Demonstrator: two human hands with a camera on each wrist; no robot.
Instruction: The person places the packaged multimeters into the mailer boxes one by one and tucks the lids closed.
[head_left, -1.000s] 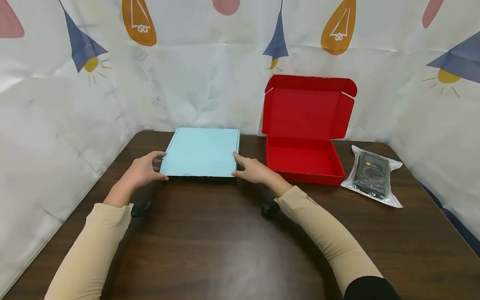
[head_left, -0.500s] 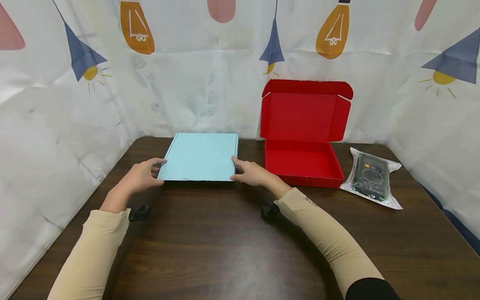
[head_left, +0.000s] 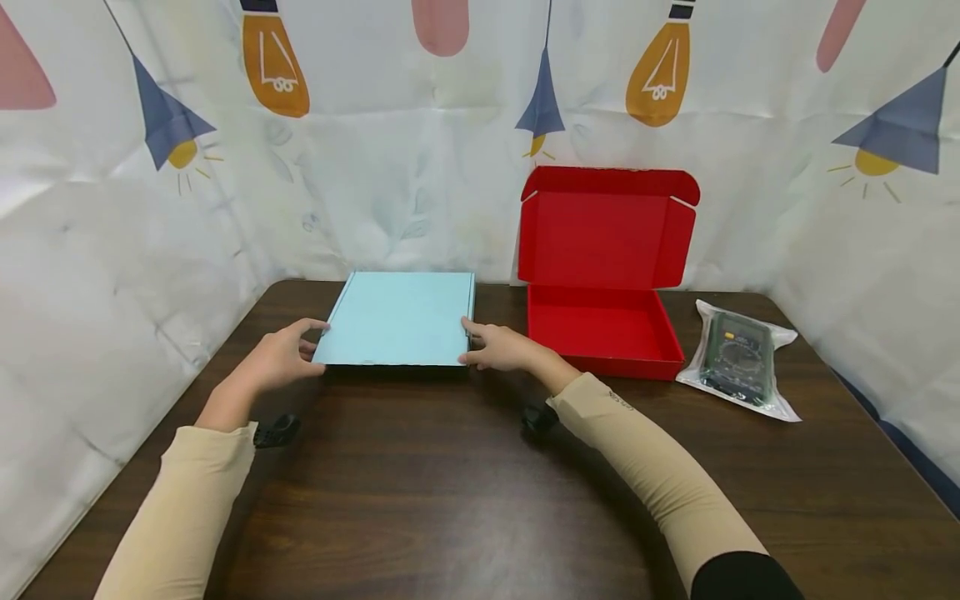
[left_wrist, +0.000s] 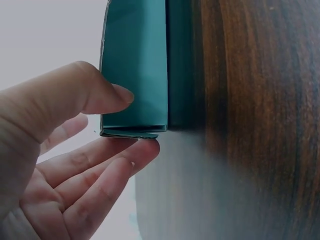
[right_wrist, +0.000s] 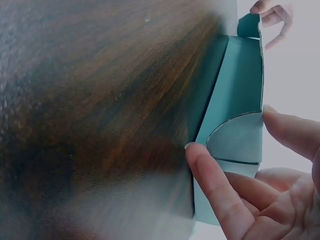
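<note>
A light blue box (head_left: pixel 401 321) lies flat near the table's back edge, its lid down over it. My left hand (head_left: pixel 277 358) grips its left front corner; in the left wrist view, the thumb (left_wrist: pixel 112 97) presses the front panel (left_wrist: pixel 140 60) and fingers touch the side. At the right front corner, my right hand (head_left: pixel 506 347) holds the box between thumb and fingers. A rounded flap (right_wrist: pixel 237 140) shows at that corner in the right wrist view, beside a fingertip (right_wrist: pixel 197 152). The inside of the box is hidden.
An open red box (head_left: pixel 603 325) stands right of the blue one, its lid (head_left: pixel 603 237) raised against the patterned cloth (head_left: pixel 352 150). Farther right, a dark device in a clear plastic bag (head_left: pixel 738 357) lies on the brown table (head_left: pixel 405 500).
The head view has tilted up slightly, so the scene sits lower in the frame. Both hands keep their places at the blue box's front corners.
</note>
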